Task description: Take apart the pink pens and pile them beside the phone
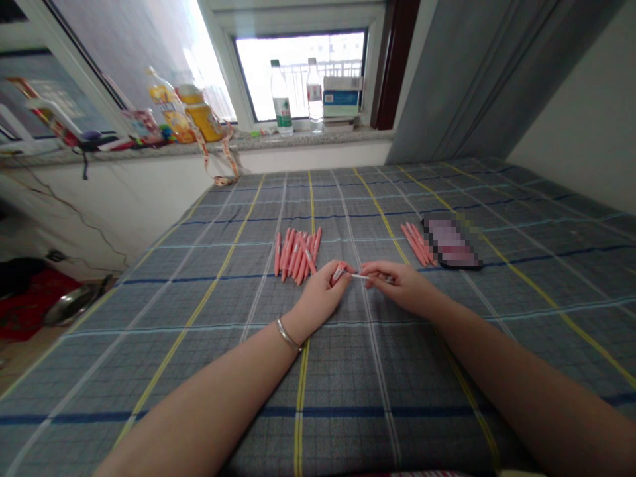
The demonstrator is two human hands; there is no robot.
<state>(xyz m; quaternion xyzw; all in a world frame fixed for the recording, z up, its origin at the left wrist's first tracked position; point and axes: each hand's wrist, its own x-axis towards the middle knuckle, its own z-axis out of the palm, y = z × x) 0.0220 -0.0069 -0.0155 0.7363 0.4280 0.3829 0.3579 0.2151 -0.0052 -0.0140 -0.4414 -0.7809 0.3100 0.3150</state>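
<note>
My left hand [325,286], with a silver bangle at its wrist, is closed around a pink pen [338,271], most of which the fingers cover. A thin white stick, like a pen refill [360,276], spans the gap between the hands. My right hand [405,286] pinches its other end, and the fingers partly hide it. Just beyond my left hand lies a loose pile of several pink pens [297,255]. A smaller group of pink pens [417,244] rests past my right hand, beside a dark-edged phone [454,244] whose screen is blurred out.
A grey plaid cloth [223,371] covers the surface under my hands. On the windowsill [248,141] stand two clear bottles, including a green-capped one [282,99], a blue-and-white box [342,99] and yellow bottles [203,116]. A grey curtain [447,86] hangs at right.
</note>
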